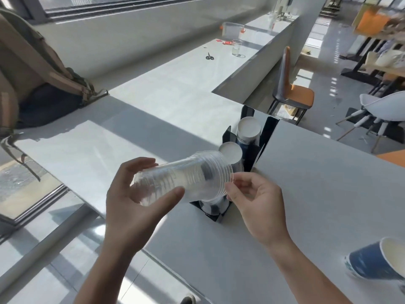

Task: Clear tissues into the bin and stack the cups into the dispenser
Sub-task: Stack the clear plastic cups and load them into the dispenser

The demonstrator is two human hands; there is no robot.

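A stack of clear plastic cups lies sideways in the air, rims pointing right. My left hand grips its closed end from below and behind. My right hand pinches the outermost rim with thumb and fingertips. Just behind the stack stands the black cup dispenser, holding two stacks of paper cups with white bottoms up. A dark blue paper cup lies on its side on the grey table at the lower right.
A brown backpack rests on the white counter at the left. Farther along the counter are scissors, a clear cup and a plastic box. Chairs stand on the floor at the right.
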